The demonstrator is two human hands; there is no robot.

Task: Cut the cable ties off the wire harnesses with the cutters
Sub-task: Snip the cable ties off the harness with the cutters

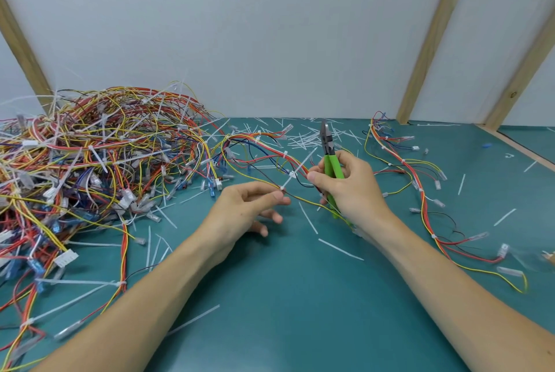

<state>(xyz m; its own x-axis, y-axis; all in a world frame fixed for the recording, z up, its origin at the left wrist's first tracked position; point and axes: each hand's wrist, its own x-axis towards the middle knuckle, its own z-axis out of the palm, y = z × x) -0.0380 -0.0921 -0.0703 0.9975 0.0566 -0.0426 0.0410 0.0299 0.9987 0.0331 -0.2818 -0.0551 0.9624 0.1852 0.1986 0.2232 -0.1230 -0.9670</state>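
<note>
A big tangle of wire harnesses (90,167) is lying on the left of the teal desk (285,296). The left hand (249,206) is pinching a thin wire by a white cable tie (295,171), seemingly at its head. The right hand (348,182) is gripping the green-handled cutters (329,158), tips pointing up. Another harness (420,191) is lying further right.

Both forearms reach forward, left hand (246,206) pinching with fingertips, right hand (351,185) curled closed.
</note>
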